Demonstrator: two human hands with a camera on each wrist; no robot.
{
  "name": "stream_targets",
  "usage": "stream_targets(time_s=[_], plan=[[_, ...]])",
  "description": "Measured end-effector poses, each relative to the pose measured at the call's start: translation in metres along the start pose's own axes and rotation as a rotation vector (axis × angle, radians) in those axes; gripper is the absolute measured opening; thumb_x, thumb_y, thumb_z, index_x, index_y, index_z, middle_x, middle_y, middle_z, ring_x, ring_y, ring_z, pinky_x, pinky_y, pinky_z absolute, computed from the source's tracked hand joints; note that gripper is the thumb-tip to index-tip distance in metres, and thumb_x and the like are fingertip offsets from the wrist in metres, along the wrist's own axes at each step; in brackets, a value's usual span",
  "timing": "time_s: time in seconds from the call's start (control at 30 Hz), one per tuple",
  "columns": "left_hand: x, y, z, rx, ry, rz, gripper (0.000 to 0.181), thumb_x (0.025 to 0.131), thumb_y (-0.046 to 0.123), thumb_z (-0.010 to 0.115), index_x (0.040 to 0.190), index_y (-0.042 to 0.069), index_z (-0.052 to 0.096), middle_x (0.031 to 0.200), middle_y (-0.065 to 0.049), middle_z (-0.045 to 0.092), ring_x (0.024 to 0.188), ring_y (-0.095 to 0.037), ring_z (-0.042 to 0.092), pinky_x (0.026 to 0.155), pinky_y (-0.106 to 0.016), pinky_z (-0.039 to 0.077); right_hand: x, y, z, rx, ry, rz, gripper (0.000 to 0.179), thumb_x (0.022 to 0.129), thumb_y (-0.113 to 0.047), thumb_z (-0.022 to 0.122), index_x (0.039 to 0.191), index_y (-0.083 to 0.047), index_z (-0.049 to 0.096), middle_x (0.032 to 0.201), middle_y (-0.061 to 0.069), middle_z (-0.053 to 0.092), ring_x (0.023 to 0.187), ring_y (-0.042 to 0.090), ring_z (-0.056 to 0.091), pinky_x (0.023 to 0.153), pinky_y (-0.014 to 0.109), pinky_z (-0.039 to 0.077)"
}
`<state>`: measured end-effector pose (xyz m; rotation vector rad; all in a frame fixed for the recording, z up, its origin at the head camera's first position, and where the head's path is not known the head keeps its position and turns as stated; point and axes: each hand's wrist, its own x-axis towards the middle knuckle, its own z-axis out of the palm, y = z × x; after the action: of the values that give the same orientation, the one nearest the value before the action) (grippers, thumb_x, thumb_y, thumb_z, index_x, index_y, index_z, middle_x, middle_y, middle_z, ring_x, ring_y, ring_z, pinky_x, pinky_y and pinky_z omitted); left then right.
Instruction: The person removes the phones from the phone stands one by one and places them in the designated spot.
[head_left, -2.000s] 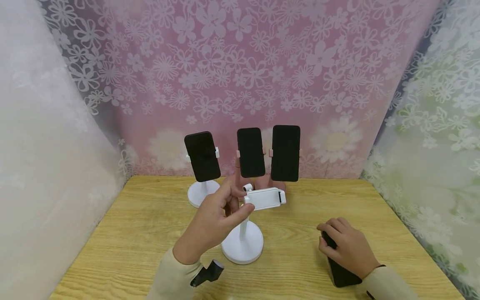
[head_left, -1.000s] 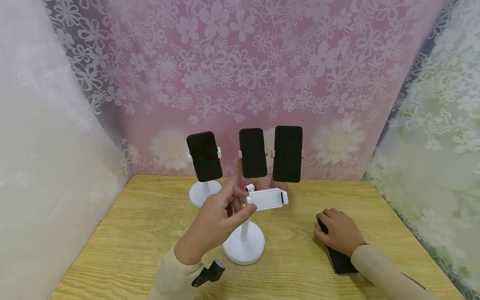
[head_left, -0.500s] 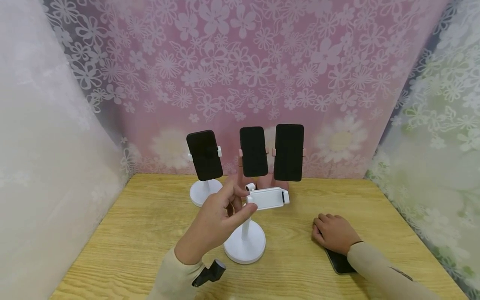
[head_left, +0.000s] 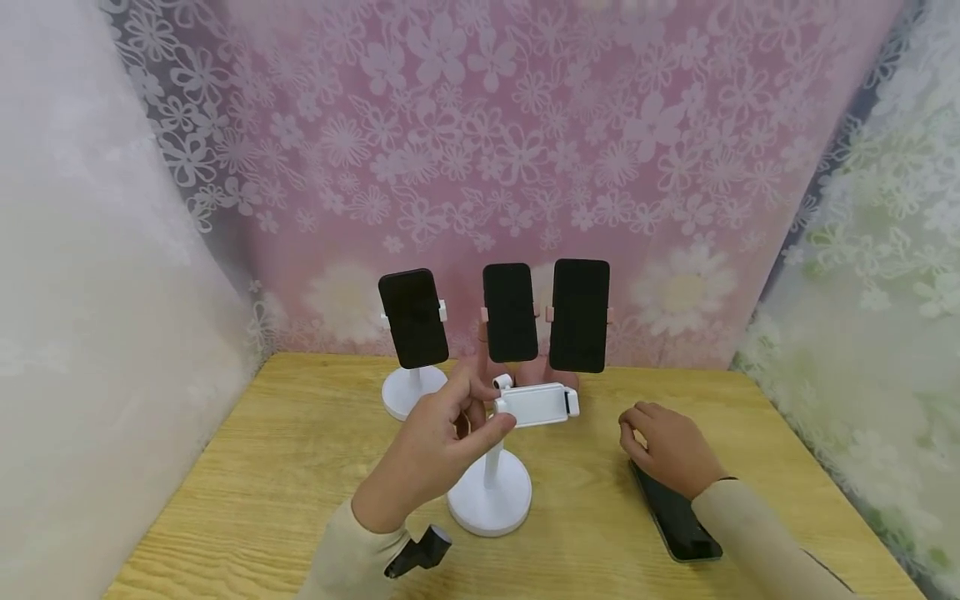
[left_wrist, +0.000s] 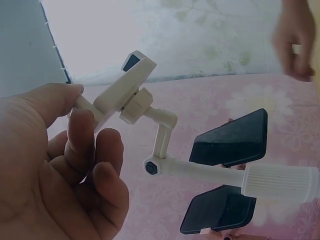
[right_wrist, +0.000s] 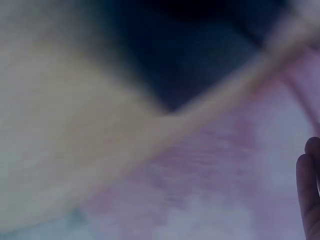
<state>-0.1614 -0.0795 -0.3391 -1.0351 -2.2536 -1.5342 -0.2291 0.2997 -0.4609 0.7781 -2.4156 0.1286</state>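
My left hand [head_left: 433, 437] pinches the near-left end of the clamp [head_left: 536, 405] on a white phone stand [head_left: 491, 498]. In the left wrist view, thumb and index finger hold that end of the clamp [left_wrist: 125, 85], which tilts on its jointed arm [left_wrist: 164, 135]. Nothing sits in this clamp. On the right, a black phone [head_left: 675, 517] lies flat on the table, partly covered by the forearm. My right hand [head_left: 670, 446] is over the phone's far end, fingers loosely curled with nothing between them. The right wrist view is blurred, with only fingertips [right_wrist: 309, 185] at its edge.
Behind stand three upright phones in holders: the left phone [head_left: 414, 318] on a white stand [head_left: 405, 392], the middle phone [head_left: 511, 312] and right phone [head_left: 580, 315] on pink stands. A flowered pink curtain [head_left: 487, 167] hangs behind the wooden table [head_left: 300, 467].
My right hand, earlier around the lying phone's far end, has shifted slightly up and left off it, leaving more of the phone showing. My left hand keeps its pinch on the clamp.
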Motion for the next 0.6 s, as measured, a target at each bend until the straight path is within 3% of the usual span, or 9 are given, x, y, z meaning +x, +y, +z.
stream_targets(time_s=[0.17,0.33,0.4,0.5,0.53,0.6], plan=[[0.000,-0.003,-0.003,0.009,0.004,0.020,0.019,0.100,0.021,0.071,0.107,0.016,0.055,0.072,0.008,0.053,0.059,-0.009,0.045,0.053,-0.023,0.039,0.051,-0.055,-0.044,0.214,0.401,-0.021,0.019,0.096,-0.014,0.055,0.090,-0.009,0.072,0.081,0.001,0.068,0.062,0.011,0.058,0.054,0.028,0.049],[0.001,-0.003,-0.004,0.029,0.003,0.040,0.019,0.100,0.020,0.071,0.107,0.016,0.054,0.072,0.009,0.054,0.059,-0.008,0.046,0.053,-0.023,0.040,0.088,-0.122,-0.100,0.450,0.706,-0.094,0.030,0.099,-0.011,0.050,0.083,0.002,0.072,0.075,0.011,0.068,0.059,0.014,0.056,0.057,0.023,0.045],[0.001,-0.002,-0.004,0.043,-0.002,0.037,0.018,0.100,0.020,0.071,0.107,0.015,0.055,0.072,0.009,0.055,0.059,-0.007,0.046,0.053,-0.023,0.041,0.091,-0.147,-0.118,0.603,0.779,-0.189,0.027,0.097,-0.004,0.051,0.081,0.006,0.071,0.076,0.015,0.067,0.058,0.013,0.053,0.056,0.020,0.042],[-0.001,0.000,-0.002,0.062,-0.007,0.028,0.017,0.101,0.021,0.071,0.107,0.015,0.057,0.072,0.009,0.055,0.060,-0.006,0.046,0.054,-0.024,0.043,0.088,-0.175,-0.135,0.808,0.813,-0.381,0.021,0.094,0.004,0.052,0.083,0.010,0.069,0.077,0.017,0.065,0.062,0.014,0.052,0.055,0.018,0.041],[-0.001,0.000,-0.002,0.069,-0.007,0.023,0.017,0.101,0.022,0.071,0.108,0.015,0.057,0.072,0.009,0.055,0.060,-0.006,0.047,0.054,-0.024,0.043,0.086,-0.180,-0.138,0.855,0.807,-0.430,0.020,0.093,0.006,0.052,0.084,0.011,0.069,0.078,0.018,0.065,0.062,0.014,0.051,0.053,0.018,0.040],[-0.002,0.002,-0.001,0.080,-0.004,0.012,0.017,0.101,0.023,0.071,0.108,0.014,0.058,0.072,0.009,0.055,0.060,-0.006,0.047,0.054,-0.025,0.044,0.085,-0.185,-0.139,0.846,0.790,-0.466,0.020,0.095,0.003,0.054,0.085,0.010,0.069,0.078,0.017,0.064,0.064,0.017,0.054,0.054,0.022,0.044]])
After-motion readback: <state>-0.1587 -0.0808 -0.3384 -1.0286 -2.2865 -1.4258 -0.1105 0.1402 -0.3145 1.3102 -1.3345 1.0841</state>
